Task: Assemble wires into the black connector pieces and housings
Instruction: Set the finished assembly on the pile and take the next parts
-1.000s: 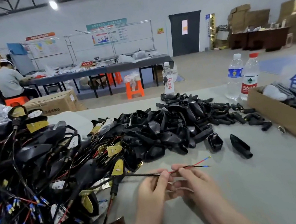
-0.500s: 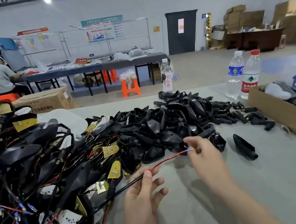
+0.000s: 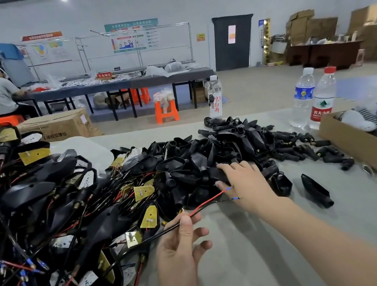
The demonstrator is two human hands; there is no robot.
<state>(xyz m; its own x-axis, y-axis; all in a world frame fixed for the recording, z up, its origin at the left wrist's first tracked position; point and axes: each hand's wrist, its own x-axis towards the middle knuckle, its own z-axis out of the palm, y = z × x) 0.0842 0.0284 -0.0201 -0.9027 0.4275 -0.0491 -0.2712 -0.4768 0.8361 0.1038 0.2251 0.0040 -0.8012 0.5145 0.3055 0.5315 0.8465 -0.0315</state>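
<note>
- Black sheathed cable [image 3: 161,232] sat pinched between the thumb and forefinger of your left hand [image 3: 181,249], low over the tabletop [image 3: 272,252]. Its far end ran back into the heap of wired assemblies [image 3: 34,215] on your left.
- Two leads fanned out of the sheath, a red wire [image 3: 206,201] and a black wire [image 3: 223,201]. Each had a blue tip, and both hung free just beside your right wrist.
- Your right hand [image 3: 247,180] reached onto the near edge of the pile of housings [image 3: 185,160], fingers and thumb curled round one black housing [image 3: 218,175].
- I judged the step as fetching a housing for the cable you held; no lead was in a housing yet.
- The next move called for lifting that housing clear of its neighbours, turning its opening toward the blue tips, and feeding both leads in together.
- Counted: one cable in hand, two leads and one gripped housing.
- Two loose housings [image 3: 281,184] lay apart to the right of the pile.
- Two water bottles [image 3: 303,98] stood near the one cardboard box [image 3: 367,150], and a third bottle with red characters [image 3: 214,99] stood behind the pile.
- The pile and the heap were too many to count.
</note>
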